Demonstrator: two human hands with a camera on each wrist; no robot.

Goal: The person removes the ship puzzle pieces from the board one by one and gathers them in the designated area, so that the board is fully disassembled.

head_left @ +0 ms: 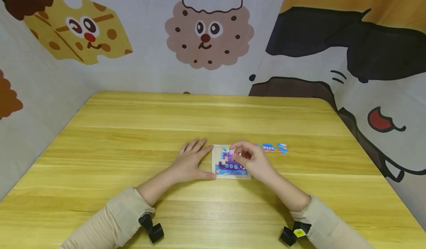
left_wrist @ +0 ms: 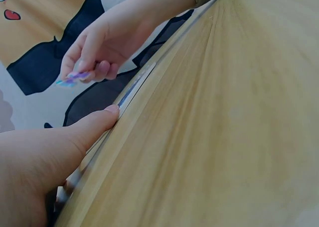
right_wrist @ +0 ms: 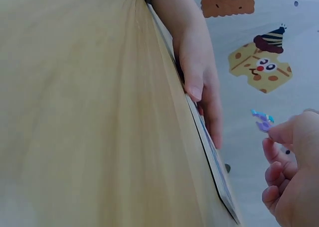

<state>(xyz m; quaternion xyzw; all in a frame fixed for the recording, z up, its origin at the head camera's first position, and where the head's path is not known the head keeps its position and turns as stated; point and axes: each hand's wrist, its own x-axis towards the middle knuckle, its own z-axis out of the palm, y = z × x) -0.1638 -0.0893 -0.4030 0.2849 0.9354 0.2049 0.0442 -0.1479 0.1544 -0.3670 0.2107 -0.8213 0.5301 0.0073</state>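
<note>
A small jigsaw puzzle in a pale frame [head_left: 229, 177] lies on the table, its picture showing a purple ship on blue water. My left hand [head_left: 189, 164] rests with fingers spread at the frame's left side, thumb and forefinger touching its edge. Above the puzzle, my right hand [head_left: 259, 164] pinches a purple and blue puzzle piece [right_wrist: 263, 120] between thumb and forefinger. In the left wrist view this puzzle piece [left_wrist: 74, 78] is held clear of the frame. The right hand hides the upper right of the puzzle in the head view.
Loose puzzle pieces [head_left: 268, 147] lie on the table just right of the frame, one partly hidden behind the right hand. The wooden table [head_left: 139, 119] reaches back to a cloth wall [head_left: 143, 75] printed with cartoon food.
</note>
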